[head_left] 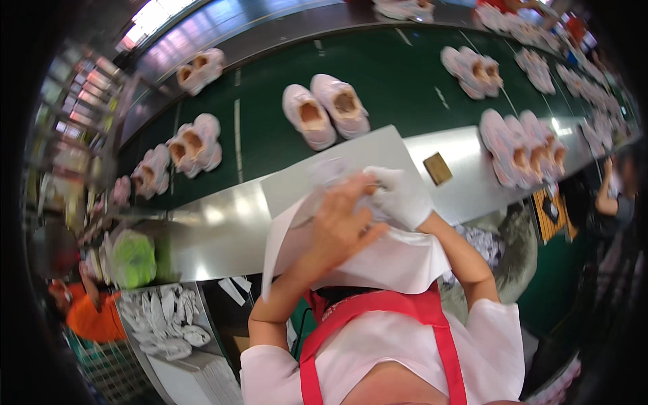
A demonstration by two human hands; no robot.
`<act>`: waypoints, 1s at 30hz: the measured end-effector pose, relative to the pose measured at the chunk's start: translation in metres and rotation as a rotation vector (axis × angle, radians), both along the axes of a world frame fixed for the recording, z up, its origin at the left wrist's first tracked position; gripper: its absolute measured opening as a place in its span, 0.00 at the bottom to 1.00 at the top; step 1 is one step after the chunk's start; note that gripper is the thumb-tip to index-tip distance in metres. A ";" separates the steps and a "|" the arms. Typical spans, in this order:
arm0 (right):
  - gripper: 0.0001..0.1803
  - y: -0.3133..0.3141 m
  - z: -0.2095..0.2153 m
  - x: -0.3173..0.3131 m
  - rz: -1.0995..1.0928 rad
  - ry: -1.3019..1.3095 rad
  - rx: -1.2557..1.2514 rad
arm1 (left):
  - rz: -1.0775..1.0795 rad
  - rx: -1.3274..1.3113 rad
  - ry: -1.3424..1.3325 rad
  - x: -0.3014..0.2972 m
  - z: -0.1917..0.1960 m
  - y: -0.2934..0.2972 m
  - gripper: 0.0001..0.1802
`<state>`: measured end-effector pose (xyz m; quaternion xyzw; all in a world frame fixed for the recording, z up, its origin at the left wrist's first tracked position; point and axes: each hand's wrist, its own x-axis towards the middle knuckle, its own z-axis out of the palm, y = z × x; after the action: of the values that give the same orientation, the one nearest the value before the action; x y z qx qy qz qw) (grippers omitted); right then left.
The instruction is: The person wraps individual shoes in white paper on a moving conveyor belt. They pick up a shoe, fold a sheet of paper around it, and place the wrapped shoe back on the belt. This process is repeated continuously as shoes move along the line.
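My bare left hand [343, 217] is in front of me, palm down and smeared by motion, its thumb held away from the fingers. My right hand [401, 198], in a white glove, is closed right beside its fingertips; whatever it grips is hidden. Around and beyond my left fingers lies a blurred, whitish item [331, 170], partly covered; its kind cannot be made out. Both hands are above a white board [386, 150] on the metal worktop [219, 233]. A pale sheet [287, 248] drapes over the worktop's near edge. Beyond the board stand two pale pink shoes [325, 111].
A green conveyor [260, 74] carries several pairs of pink shoes. More shoes [523, 150] and a small brownish block [437, 169] rest at right. At left are a green plastic bag [133, 258] and a bin of crumpled white paper [165, 317]. Other people work on both sides.
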<state>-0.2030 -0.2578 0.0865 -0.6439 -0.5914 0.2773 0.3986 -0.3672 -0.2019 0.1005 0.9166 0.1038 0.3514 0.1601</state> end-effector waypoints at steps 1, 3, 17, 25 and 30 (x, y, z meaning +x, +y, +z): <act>0.11 -0.003 -0.003 -0.007 0.053 0.167 0.069 | 0.029 0.054 0.010 0.008 -0.002 0.008 0.12; 0.13 -0.006 -0.014 -0.006 0.142 0.253 0.106 | 0.035 -0.040 0.051 0.014 -0.013 0.011 0.12; 0.07 -0.203 -0.124 0.046 -0.397 0.936 -0.175 | 0.179 -0.074 0.548 0.030 -0.057 0.036 0.16; 0.24 -0.288 -0.354 0.126 -1.499 -0.130 -0.743 | 0.254 -0.029 0.535 0.026 -0.121 0.047 0.17; 0.24 -0.249 -0.358 0.152 -1.564 -0.066 -0.754 | 0.215 0.032 0.515 0.025 -0.117 0.046 0.18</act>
<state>-0.0513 -0.5073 -0.2713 -0.9623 0.1409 0.0825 0.2174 -0.3425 -0.1555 -0.0169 0.9618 0.2322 0.1232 0.0759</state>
